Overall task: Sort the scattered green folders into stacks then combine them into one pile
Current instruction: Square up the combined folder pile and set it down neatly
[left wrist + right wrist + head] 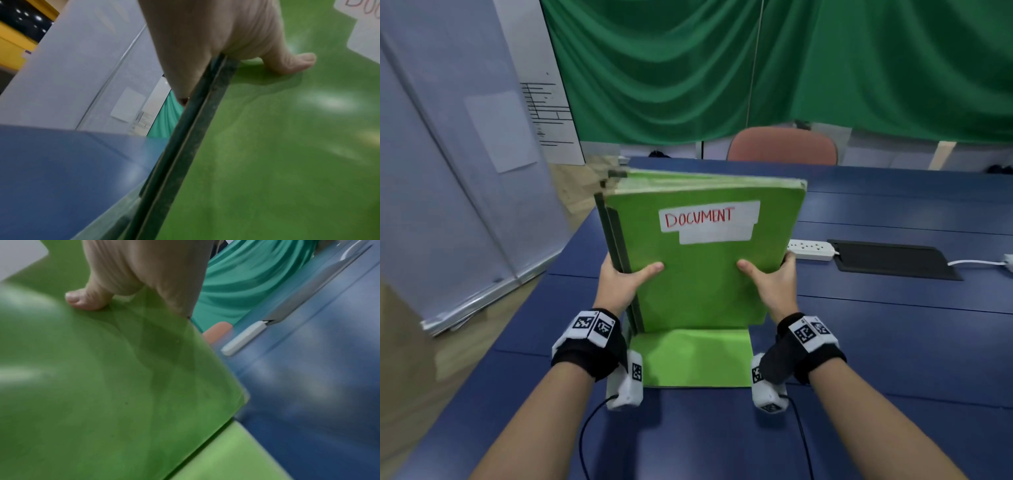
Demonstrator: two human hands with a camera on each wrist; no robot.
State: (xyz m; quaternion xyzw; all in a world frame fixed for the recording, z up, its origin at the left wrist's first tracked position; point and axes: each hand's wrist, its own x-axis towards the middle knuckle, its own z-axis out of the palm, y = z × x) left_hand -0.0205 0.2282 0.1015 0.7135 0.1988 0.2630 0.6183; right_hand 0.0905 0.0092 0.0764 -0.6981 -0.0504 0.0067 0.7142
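A stack of green folders (702, 267) stands on edge, tilted away from me, its bottom edge on another green folder (695, 358) lying flat on the blue table (893, 342). The front folder bears a white label reading "DOCUMENT". My left hand (625, 277) grips the stack's left spine side, thumb on the front cover (287, 146). My right hand (770, 277) grips the right edge the same way, thumb on the cover (102, 378). The fingers of both hands are hidden behind the stack.
A white power strip (813, 249) and a black flat panel (893, 258) lie to the right on the table. A red chair (782, 145) stands past the far edge, before a green curtain (722, 68). A whiteboard (448, 171) leans at the left.
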